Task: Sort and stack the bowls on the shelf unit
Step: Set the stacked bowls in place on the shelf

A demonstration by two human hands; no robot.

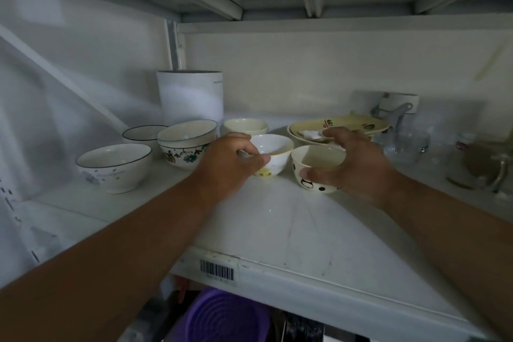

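Two hands (230,164) (349,164) on small bowls (273,154) (316,168)

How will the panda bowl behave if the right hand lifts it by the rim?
The panda bowl looks like glazed ceramic, so probably rigid, fairly heavy for its size and breakable if knocked against the yellow-flower bowl close beside it. The glossy wall may be slippery. The right hand curls over the rim with the thumb on the outside wall; its narrower foot could let it tip if pushed.

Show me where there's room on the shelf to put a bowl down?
The front of the shelf is bare, from the two hands to the barcode label. The back is crowded: bowls left, flower bowl and panda bowl in the middle, plates and glassware right.
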